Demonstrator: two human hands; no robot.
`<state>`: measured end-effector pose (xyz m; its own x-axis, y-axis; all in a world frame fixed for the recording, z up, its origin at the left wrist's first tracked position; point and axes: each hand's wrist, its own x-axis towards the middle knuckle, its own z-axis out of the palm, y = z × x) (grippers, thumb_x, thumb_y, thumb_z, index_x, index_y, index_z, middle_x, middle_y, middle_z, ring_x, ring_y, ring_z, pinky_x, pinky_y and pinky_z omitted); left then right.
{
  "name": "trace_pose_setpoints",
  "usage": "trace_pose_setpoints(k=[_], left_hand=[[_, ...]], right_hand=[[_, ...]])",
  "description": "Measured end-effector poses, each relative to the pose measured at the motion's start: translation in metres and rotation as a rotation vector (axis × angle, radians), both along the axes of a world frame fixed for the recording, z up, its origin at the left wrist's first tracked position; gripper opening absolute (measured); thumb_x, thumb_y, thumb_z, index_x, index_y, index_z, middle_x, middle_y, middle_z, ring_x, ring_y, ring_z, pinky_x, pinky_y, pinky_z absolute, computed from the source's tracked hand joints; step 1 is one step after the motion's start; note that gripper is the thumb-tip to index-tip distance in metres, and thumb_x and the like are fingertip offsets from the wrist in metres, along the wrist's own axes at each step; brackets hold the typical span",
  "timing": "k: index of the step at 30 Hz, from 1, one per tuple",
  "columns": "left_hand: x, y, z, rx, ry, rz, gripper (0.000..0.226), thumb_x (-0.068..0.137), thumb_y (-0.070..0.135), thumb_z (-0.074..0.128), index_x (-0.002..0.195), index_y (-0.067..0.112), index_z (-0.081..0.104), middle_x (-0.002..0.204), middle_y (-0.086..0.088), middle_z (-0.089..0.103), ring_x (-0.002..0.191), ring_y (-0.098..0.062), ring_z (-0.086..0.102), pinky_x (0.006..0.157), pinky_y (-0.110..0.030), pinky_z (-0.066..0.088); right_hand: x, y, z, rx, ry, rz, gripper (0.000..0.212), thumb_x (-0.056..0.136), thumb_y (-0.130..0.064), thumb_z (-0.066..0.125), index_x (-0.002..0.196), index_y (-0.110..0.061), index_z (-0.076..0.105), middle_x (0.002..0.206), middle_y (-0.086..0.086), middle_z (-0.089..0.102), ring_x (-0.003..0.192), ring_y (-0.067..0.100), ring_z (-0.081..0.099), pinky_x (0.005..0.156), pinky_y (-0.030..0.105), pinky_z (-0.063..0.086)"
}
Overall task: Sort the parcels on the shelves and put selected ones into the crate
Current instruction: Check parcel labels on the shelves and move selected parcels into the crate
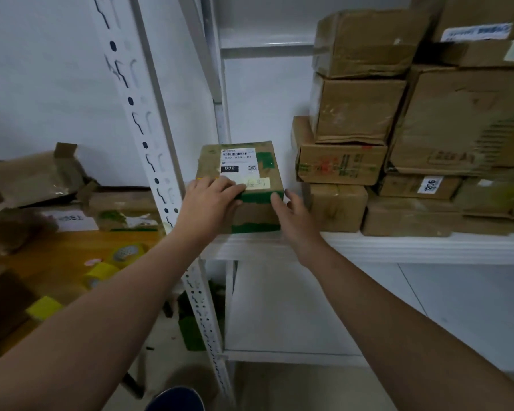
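A small brown parcel (244,164) with green tape and a white label marked 032 sits at the left end of the white shelf (398,247). My left hand (211,200) lies on its near top edge, fingers curled over the front left corner. My right hand (291,215) is at the parcel's right front corner, thumb touching the green tape, fingers extended along its right side. No crate is in view.
A stack of brown cardboard parcels (398,129) fills the shelf to the right, one labelled 1206 (428,185). The perforated shelf upright (149,137) stands left of the parcel. Beyond it a wooden table (57,256) holds yellow tape rolls (128,253) and opened boxes (42,176). A lower shelf (294,321) lies below.
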<state>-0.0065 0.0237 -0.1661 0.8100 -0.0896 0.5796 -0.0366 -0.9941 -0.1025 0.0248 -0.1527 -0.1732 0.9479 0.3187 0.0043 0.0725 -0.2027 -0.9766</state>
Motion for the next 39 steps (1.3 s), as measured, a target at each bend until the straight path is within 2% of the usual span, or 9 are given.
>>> trace_pose_setpoints(k=[4, 9, 14, 18, 22, 25, 29, 33, 39], left_hand=[[-0.004, -0.003, -0.003, -0.080, -0.095, -0.055, 0.022, 0.091, 0.020, 0.060, 0.109, 0.013, 0.070, 0.098, -0.007, 0.069, 0.084, -0.033, 0.061, 0.076, -0.041, 0.043], [-0.011, -0.007, -0.003, -0.210, -0.103, -0.120, 0.038, 0.092, 0.030, 0.041, 0.101, 0.011, 0.073, 0.090, -0.007, 0.069, 0.080, -0.031, 0.061, 0.076, -0.041, 0.043], [-0.029, -0.016, -0.006, -0.248, -0.141, -0.156, 0.018, 0.092, 0.018, 0.060, 0.103, 0.012, 0.071, 0.095, -0.005, 0.068, 0.086, -0.027, 0.061, 0.083, -0.037, 0.038], [-0.051, -0.017, -0.014, -0.356, -0.112, -0.132, 0.038, 0.096, 0.043, 0.039, 0.106, 0.019, 0.067, 0.105, 0.003, 0.065, 0.100, -0.017, 0.056, 0.096, -0.036, 0.036], [-0.064, -0.014, -0.017, -0.797, -0.094, 0.162, 0.036, 0.097, 0.041, 0.041, 0.126, 0.024, 0.054, 0.129, 0.000, 0.046, 0.117, -0.013, 0.038, 0.103, -0.038, 0.034], [-0.069, -0.018, -0.019, -1.312, -0.051, 0.030, 0.048, 0.096, 0.026, 0.053, 0.140, 0.024, 0.036, 0.133, -0.001, 0.040, 0.113, -0.011, 0.046, 0.091, -0.032, 0.048], [-0.086, -0.024, -0.029, -1.427, -0.096, -0.109, 0.040, 0.095, 0.014, 0.053, 0.130, 0.029, 0.041, 0.107, 0.015, 0.055, 0.098, -0.006, 0.058, 0.080, -0.024, 0.051], [-0.095, -0.022, -0.042, -1.550, -0.121, -0.158, 0.039, 0.095, 0.015, 0.052, 0.131, 0.026, 0.042, 0.119, 0.001, 0.058, 0.096, -0.007, 0.062, 0.074, -0.023, 0.052], [-0.106, -0.028, -0.051, -1.551, -0.175, -0.276, 0.025, 0.099, 0.023, 0.046, 0.123, 0.029, 0.047, 0.117, -0.005, 0.064, 0.096, -0.014, 0.067, 0.072, -0.027, 0.057]], right_hand=[[0.001, 0.014, 0.008, 0.122, 0.107, -0.095, 0.046, 0.098, -0.046, 0.043, 0.136, -0.020, 0.036, 0.114, -0.002, 0.044, 0.079, 0.000, 0.043, 0.058, 0.018, 0.035], [-0.002, 0.021, 0.003, 0.145, 0.033, -0.224, 0.029, 0.095, -0.042, 0.051, 0.118, -0.024, 0.047, 0.116, 0.000, 0.051, 0.082, 0.004, 0.047, 0.059, 0.020, 0.041], [-0.014, 0.005, 0.000, 0.169, 0.037, -0.240, 0.029, 0.094, -0.040, 0.055, 0.117, -0.022, 0.055, 0.104, -0.004, 0.055, 0.082, 0.002, 0.051, 0.057, 0.018, 0.042], [-0.025, -0.004, -0.007, 0.166, 0.010, -0.191, 0.035, 0.091, -0.039, 0.059, 0.121, -0.022, 0.057, 0.109, -0.001, 0.062, 0.095, 0.008, 0.058, 0.065, 0.020, 0.049], [-0.028, -0.007, -0.011, 0.191, 0.049, -0.112, 0.031, 0.093, -0.038, 0.054, 0.122, -0.028, 0.059, 0.113, 0.001, 0.063, 0.109, 0.019, 0.058, 0.090, 0.040, 0.054], [-0.035, -0.009, -0.018, 0.195, 0.044, -0.051, 0.024, 0.092, -0.037, 0.052, 0.114, -0.045, 0.057, 0.116, -0.004, 0.061, 0.114, 0.017, 0.054, 0.097, 0.044, 0.050], [-0.049, -0.015, -0.024, 0.238, 0.013, 0.020, 0.037, 0.095, -0.022, 0.047, 0.105, -0.057, 0.052, 0.109, -0.015, 0.065, 0.109, 0.004, 0.056, 0.086, 0.023, 0.047], [-0.057, -0.025, -0.033, 0.234, -0.011, 0.084, 0.050, 0.091, -0.011, 0.046, 0.118, -0.053, 0.047, 0.108, -0.010, 0.068, 0.103, 0.003, 0.062, 0.082, 0.020, 0.045], [-0.067, -0.031, -0.039, 0.291, -0.004, -0.026, 0.025, 0.096, -0.039, 0.052, 0.117, -0.032, 0.043, 0.107, -0.001, 0.064, 0.080, -0.003, 0.066, 0.065, 0.014, 0.050]])
